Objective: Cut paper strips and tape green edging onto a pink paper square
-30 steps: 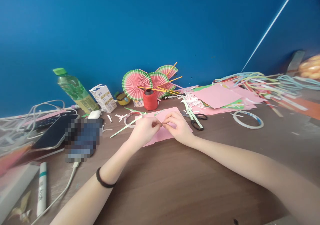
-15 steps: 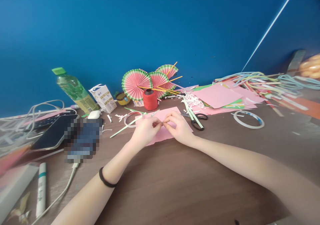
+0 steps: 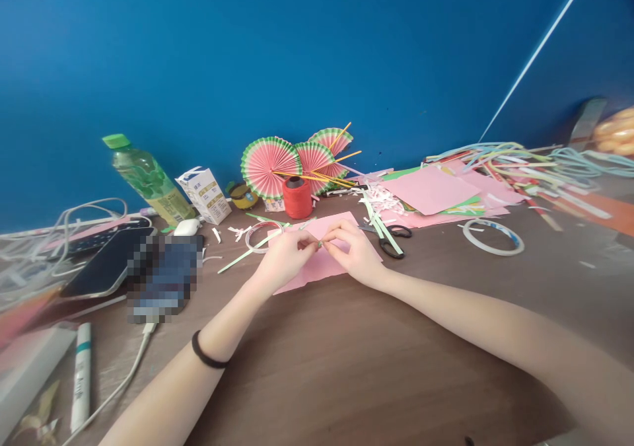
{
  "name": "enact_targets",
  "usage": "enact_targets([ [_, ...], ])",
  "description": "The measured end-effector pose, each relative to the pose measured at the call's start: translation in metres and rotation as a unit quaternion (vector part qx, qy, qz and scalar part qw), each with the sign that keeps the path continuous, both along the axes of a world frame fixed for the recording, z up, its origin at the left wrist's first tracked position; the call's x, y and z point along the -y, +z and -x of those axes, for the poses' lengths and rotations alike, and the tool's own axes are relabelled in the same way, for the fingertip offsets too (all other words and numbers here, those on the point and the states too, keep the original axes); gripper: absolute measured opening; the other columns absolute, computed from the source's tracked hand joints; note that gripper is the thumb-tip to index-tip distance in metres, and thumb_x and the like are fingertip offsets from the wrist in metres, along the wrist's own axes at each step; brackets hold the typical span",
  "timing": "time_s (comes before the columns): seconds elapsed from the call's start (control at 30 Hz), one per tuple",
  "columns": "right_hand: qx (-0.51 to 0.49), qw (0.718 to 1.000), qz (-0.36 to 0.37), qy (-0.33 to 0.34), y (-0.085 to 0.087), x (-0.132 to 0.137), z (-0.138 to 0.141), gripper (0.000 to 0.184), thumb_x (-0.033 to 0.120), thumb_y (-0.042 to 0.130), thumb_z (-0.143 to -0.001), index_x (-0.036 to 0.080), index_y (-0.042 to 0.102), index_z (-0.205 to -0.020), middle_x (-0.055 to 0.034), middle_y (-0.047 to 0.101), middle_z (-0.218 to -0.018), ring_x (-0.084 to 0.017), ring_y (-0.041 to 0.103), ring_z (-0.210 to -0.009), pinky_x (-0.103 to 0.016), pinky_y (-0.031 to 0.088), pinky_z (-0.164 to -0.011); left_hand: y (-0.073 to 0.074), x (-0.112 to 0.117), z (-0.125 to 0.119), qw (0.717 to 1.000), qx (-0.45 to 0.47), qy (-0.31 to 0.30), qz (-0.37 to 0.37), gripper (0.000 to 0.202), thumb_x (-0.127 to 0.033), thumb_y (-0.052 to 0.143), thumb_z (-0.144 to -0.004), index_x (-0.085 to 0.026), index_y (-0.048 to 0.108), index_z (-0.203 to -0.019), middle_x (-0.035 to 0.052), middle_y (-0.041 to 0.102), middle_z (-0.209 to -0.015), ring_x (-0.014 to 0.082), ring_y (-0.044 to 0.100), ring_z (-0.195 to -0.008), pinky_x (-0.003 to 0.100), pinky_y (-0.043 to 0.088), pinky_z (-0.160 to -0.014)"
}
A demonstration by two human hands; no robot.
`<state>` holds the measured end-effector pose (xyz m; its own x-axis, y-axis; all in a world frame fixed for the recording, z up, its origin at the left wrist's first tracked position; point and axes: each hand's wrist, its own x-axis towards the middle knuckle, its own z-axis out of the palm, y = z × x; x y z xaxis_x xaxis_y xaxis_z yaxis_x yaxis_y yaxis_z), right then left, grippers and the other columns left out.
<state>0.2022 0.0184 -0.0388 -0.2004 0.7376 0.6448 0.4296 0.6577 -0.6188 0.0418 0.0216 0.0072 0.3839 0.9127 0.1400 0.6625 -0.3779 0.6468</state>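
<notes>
Tiny green piece (image 3: 319, 243), probably light, bendy paper, best held by edges; left hand (image 3: 288, 256), right hand (image 3: 354, 253) pinch it.

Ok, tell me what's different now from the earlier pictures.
Little: a small greenish bit now shows between the pinched fingertips of the left hand and right hand. The left hand has eased slightly leftward since half a second ago, and more of the pink sheet's near-left corner shows. The red spool and paper fans stayed put.
</notes>
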Motion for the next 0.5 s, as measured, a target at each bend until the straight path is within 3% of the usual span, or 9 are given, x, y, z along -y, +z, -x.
enact_targets([
  [0.27, 0.037, 0.999, -0.018, -0.027, -0.0006, 0.0011, 0.0017, 0.009, 0.013, 0.054, -0.077, 0.020, 0.057, -0.073, -0.0034, 0.054, -0.081, -0.018, 0.051, -0.082, -0.035, 0.041, -0.076, -0.0009, 0.0014, 0.0007, 1.000, -0.023, -0.001, -0.001, 0.022, -0.026, 0.046, -0.077, -0.019, 0.066, -0.074, 0.0000, 0.068, -0.076, 0.0152, 0.057, -0.074, 0.026, 0.041, -0.069],
  [0.5, 0.122, 0.987, -0.093, -0.055, -0.0002, 0.0045, 0.0029, 0.009, 0.012, 0.052, -0.079, 0.017, 0.058, -0.074, -0.0044, 0.058, -0.081, -0.018, 0.049, -0.080, -0.032, 0.038, -0.072, 0.0009, 0.0022, 0.0025, 0.997, -0.071, -0.001, -0.024, 0.021, -0.024, 0.045, -0.075, -0.020, 0.064, -0.068, 0.0002, 0.066, -0.069, 0.0155, 0.056, -0.069, 0.026, 0.038, -0.063],
])
